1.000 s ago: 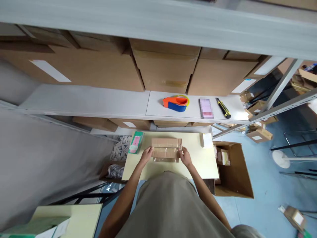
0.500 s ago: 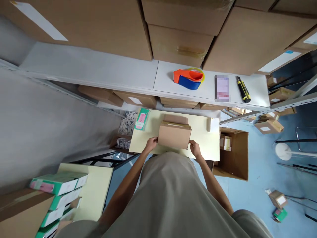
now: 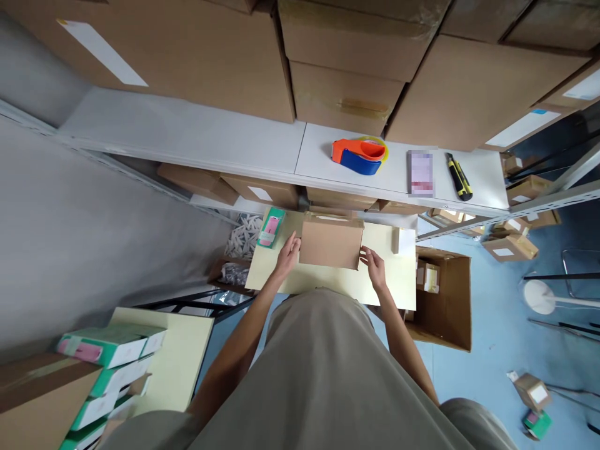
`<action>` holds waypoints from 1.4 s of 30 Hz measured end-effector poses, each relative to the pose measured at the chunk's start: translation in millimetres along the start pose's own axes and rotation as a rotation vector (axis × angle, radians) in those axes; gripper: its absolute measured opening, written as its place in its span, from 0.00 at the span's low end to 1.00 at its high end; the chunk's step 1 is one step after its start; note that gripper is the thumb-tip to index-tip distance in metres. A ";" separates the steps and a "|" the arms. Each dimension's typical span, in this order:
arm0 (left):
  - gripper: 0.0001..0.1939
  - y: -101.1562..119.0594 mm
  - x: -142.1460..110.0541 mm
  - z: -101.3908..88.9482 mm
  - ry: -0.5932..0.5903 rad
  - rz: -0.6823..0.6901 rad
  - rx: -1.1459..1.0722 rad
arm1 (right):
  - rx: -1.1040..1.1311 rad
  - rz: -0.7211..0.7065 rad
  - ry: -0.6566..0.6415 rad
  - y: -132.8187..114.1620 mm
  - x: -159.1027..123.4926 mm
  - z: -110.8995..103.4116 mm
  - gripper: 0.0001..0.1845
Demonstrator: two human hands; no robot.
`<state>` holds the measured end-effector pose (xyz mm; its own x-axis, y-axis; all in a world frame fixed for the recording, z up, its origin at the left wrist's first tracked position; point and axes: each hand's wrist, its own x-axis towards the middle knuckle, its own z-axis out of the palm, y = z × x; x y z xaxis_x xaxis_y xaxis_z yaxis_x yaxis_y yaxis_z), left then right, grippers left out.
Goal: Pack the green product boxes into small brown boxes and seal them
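Note:
A plain brown cardboard box (image 3: pixel 330 242) is on the pale yellow tabletop (image 3: pixel 323 281) in front of my body, its broad side facing me. At the box's left edge is my left hand (image 3: pixel 287 255), fingers stretched out, the fingertips against or very close to the cardboard. My right hand (image 3: pixel 374 267) is at the right edge, its fingers apart and pointing at the box; whether they touch it I cannot tell. A green and pink packet (image 3: pixel 270 227) lies at the table's left end, and a small white box (image 3: pixel 404 240) sits at the right.
Above the table, a grey shelf (image 3: pixel 197 125) bears large cartons, an orange and blue tape dispenser (image 3: pixel 360 156) and a yellow and black utility knife (image 3: pixel 459 177). An open carton (image 3: pixel 450 300) stands right of the table. Green boxes (image 3: pixel 110 350) are stacked at lower left.
The box has shifted a little away from my body, toward the shelf. Both hands have moved up along its sides, and their fingers are more spread than before.

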<state>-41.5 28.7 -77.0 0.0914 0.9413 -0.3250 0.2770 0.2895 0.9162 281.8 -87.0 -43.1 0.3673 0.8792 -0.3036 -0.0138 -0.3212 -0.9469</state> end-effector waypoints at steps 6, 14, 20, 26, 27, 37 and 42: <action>0.36 -13.9 -30.0 -4.3 -0.102 -0.124 -0.100 | -0.037 0.113 0.002 21.5 -27.3 3.7 0.50; 0.33 -13.7 -45.2 1.1 -0.023 -0.118 -0.068 | -0.211 0.114 0.006 29.3 -29.8 -5.0 0.50; 0.20 -4.2 -43.9 -0.4 -0.158 0.112 0.239 | -0.373 0.026 -0.027 -7.9 -20.4 11.5 0.45; 0.47 -9.5 -66.7 15.5 -0.277 0.269 0.619 | -0.938 -0.018 -0.088 -25.1 -17.4 48.1 0.55; 0.48 -9.7 -70.0 19.2 -0.271 0.286 0.672 | -0.984 -0.003 -0.085 -24.6 -14.8 56.4 0.58; 0.44 5.9 -70.0 22.8 -0.251 0.399 0.805 | -1.059 0.122 -0.146 -34.0 -6.5 73.1 0.56; 0.62 15.2 -77.3 1.7 -0.159 0.365 0.842 | -0.793 0.041 -0.039 -30.3 -18.6 35.9 0.47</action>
<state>-42.7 -40.0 -38.3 0.4220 0.8964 -0.1358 0.8023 -0.2995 0.5164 241.9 -81.0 -12.6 0.3480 0.8683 -0.3534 0.6452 -0.4953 -0.5817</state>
